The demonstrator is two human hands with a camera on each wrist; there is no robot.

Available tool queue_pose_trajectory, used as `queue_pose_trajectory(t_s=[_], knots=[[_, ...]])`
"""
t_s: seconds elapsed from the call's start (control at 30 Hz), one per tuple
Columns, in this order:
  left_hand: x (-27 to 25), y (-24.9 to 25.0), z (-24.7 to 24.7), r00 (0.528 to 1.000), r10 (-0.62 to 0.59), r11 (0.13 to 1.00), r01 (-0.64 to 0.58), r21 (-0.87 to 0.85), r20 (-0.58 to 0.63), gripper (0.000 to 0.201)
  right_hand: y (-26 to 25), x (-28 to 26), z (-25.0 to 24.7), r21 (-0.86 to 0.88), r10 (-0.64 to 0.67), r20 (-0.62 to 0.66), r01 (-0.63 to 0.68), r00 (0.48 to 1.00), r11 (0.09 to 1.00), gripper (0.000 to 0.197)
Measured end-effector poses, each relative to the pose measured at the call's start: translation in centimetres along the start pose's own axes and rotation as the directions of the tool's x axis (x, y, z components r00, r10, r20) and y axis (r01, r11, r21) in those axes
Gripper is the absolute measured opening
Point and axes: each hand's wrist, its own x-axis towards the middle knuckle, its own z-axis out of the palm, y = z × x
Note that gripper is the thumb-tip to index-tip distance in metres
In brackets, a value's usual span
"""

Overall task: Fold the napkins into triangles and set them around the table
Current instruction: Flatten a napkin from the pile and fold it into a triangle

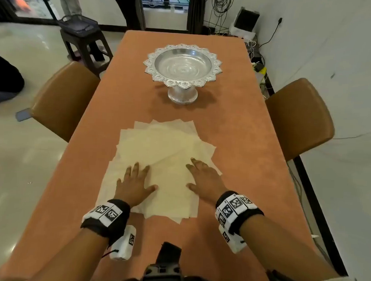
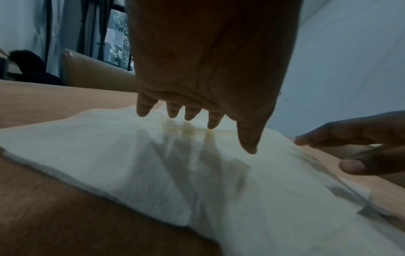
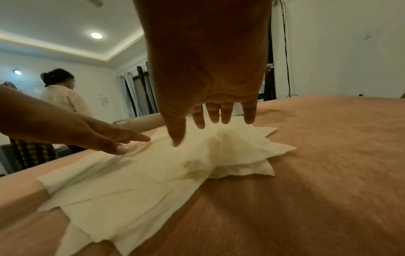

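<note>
Orange table (image 1: pixel 234 125), both hands, left (image 1: pixel 133 184) and right (image 1: pixel 206 179), flat, fingers spread over napkins (image 1: pixel 165 150).

black wristbands (image 1: pixel 111 216) — checkered tags (white), bare forearms

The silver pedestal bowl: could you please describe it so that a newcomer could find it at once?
Start at the long orange table. Beyond the pile of napkins stands the silver pedestal bowl. It is the only metal thing on the table, with a petal-shaped rim on a round foot.
</note>
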Motion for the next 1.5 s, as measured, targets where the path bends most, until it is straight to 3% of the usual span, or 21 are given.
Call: queue_pose_trajectory(t_s=[0.13, 0.23, 0.3, 0.4, 0.53, 0.6, 0.7, 0.8, 0.83, 0.9, 0.93, 1.0, 1.07, 1.13, 1.2, 1.3, 1.37, 1.43, 1.5], knots=[[1.1, -1.2, 0.7, 0.985, 0.047, 0.995, -0.061, 0.082, 0.165, 0.09, -0.6, 1.2, 1.0, -0.042, 0.026, 0.088, -0.022, 0.996, 0.999, 0.069], [2.0, -1.3, 0.6, 0.981, 0.083, 0.99, -0.1, 0.096, 0.175, 0.092, -0.3, 2.3, 1.1, 0.011, 0.124, -0.04, -0.123, 0.992, 0.992, 0.069], [2.6, -1.5, 0.4, 0.98, 0.102, 0.988, -0.12, 0.096, 0.17, 0.092, 0.3, 3.1, 0.7, 0.098, 0.248, -0.167, -0.234, 0.954, 0.967, 0.07], [3.8, -1.5, -0.1, 0.976, 0.127, 0.984, -0.147, 0.104, 0.178, 0.093, 2.0, 5.0, -0.2, 0.383, 0.485, -0.188, -0.391, 0.854, 0.837, 0.065], [5.5, -1.6, -1.3, 0.975, 0.151, 0.981, -0.167, 0.094, 0.162, 0.092, 4.2, 7.1, -0.9, 0.676, 0.616, -0.124, -0.388, 0.778, 0.626, 0.042], [5.9, -1.6, -1.5, 0.98, 0.161, 0.981, -0.172, 0.091, 0.113, 0.088, 4.8, 7.4, -0.9, 0.721, 0.628, -0.11, -0.373, 0.771, 0.584, 0.035], [5.3, -2.0, -1.5, 0.987, 0.132, 0.99, -0.126, 0.061, -0.091, 0.079, 5.2, 7.6, -0.7, 0.645, 0.623, -0.175, -0.389, 0.763, 0.658, 0.043], [3.9, -2.7, -0.9, 0.97, 0.035, 0.999, -0.037, -0.007, -0.24, 0.074, 4.9, 7.3, -0.7, 0.497, 0.529, -0.225, -0.371, 0.818, 0.784, 0.054], [3.4, -2.9, -0.6, 0.969, 0.006, 1.0, -0.012, -0.023, -0.247, 0.074, 4.5, 7.1, -0.9, 0.407, 0.447, -0.267, -0.321, 0.854, 0.855, 0.056], [2.7, -3.2, -0.2, 0.972, -0.03, 0.999, 0.023, -0.031, -0.233, 0.073, 3.2, 7.0, -1.3, 0.152, 0.133, -0.365, -0.082, 0.921, 0.985, 0.058], [2.4, -3.5, 0.0, 0.973, -0.039, 0.999, 0.034, -0.023, -0.227, 0.073, 2.3, 7.1, -1.3, 0.014, -0.077, -0.368, 0.089, 0.926, 0.996, 0.058], [1.7, -4.2, 0.2, 0.977, -0.048, 0.999, 0.045, -0.016, -0.206, 0.076, 0.2, 7.0, -0.3, -0.193, -0.444, -0.261, 0.405, 0.857, 0.894, 0.056], [0.8, -5.5, 0.3, 0.984, -0.034, 0.999, 0.029, -0.027, -0.177, 0.076, -2.0, 6.4, 1.6, -0.252, -0.593, -0.077, 0.56, 0.801, 0.789, 0.053], [-0.4, -6.5, 0.6, 0.987, 0.006, 1.0, -0.007, -0.011, -0.159, 0.074, -3.5, 5.5, 3.4, -0.263, -0.603, -0.016, 0.579, 0.797, 0.772, 0.052], [-1.5, -7.1, 1.1, 0.992, 0.029, 1.0, -0.028, 0.013, -0.125, 0.072, -4.1, 5.1, 4.6, -0.269, -0.573, -0.039, 0.543, 0.819, 0.795, 0.047], [-2.5, -7.5, 2.0, 0.998, 0.029, 1.0, -0.028, 0.006, -0.057, 0.07, -4.4, 5.7, 5.0, -0.243, -0.557, -0.118, 0.52, 0.822, 0.819, 0.026], [-2.5, -7.7, 2.4, 0.998, 0.036, 0.999, -0.036, 0.002, -0.047, 0.07, -4.2, 6.0, 4.9, -0.213, -0.541, -0.068, 0.517, 0.838, 0.829, 0.012], [-2.4, -8.0, 2.8, 0.998, 0.043, 0.999, -0.042, 0.014, -0.039, 0.069, -3.7, 6.1, 4.6, -0.217, -0.472, 0.043, 0.469, 0.881, 0.856, 0.024], [-2.3, -8.3, 3.0, 0.998, 0.056, 0.998, -0.055, 0.035, -0.032, 0.072, -3.1, 5.3, 4.3, -0.229, -0.457, 0.045, 0.454, 0.888, 0.861, 0.023]])
